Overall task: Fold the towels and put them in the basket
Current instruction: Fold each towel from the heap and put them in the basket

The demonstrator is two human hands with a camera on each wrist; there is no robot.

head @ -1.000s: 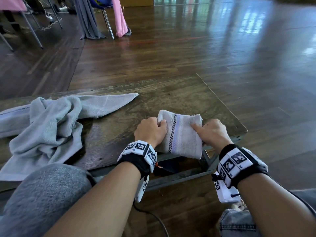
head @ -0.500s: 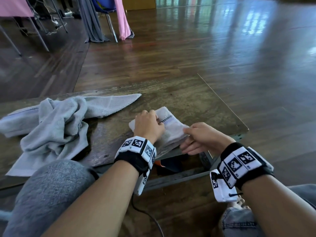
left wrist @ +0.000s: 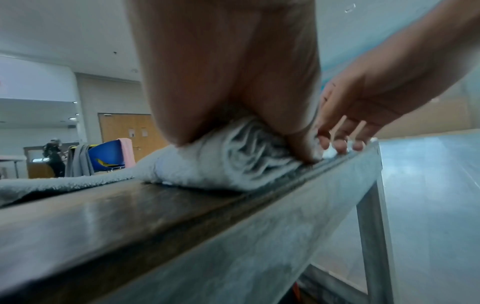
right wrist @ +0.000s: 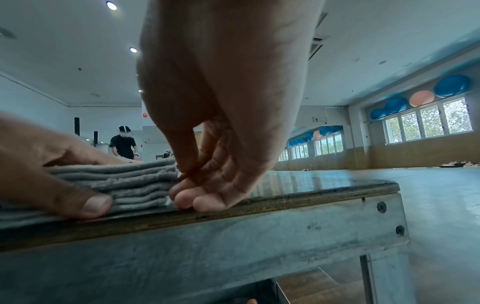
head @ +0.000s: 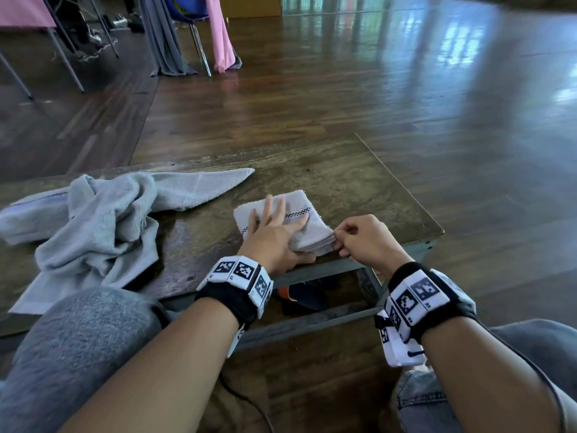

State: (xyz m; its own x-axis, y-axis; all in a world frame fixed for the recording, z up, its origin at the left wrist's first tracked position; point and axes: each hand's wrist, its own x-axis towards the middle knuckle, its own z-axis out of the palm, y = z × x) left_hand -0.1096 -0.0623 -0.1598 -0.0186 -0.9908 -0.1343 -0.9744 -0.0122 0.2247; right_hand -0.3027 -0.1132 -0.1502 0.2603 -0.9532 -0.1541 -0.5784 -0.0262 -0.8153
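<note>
A small grey folded towel (head: 307,218) with a checkered stripe lies flat near the wooden table's (head: 359,185) front edge. My left hand (head: 274,226) presses on its top with straight, spread fingers, the thumb along the near fold. In the left wrist view the palm (left wrist: 233,82) bears down on the towel (left wrist: 228,166). My right hand (head: 340,243) has curled fingers and pinches the stacked layers at the towel's right corner; the right wrist view shows thumb and fingertips (right wrist: 182,197) meeting at the stack's edge (right wrist: 130,181). A crumpled, unfolded grey towel (head: 103,226) lies at the table's left. No basket is in view.
The table's right corner (head: 437,229) is close to my right hand. A dark object with orange (head: 299,296) sits under the table frame. My grey-clad knee (head: 78,339) is at the lower left. Chairs draped with cloth (head: 187,35) stand far back on the wooden floor.
The folded towel, held up at the table's edge a second ago, now lies flat. My left hand has gone from gripping it to pressing flat on top; my right hand moved to its right corner.
</note>
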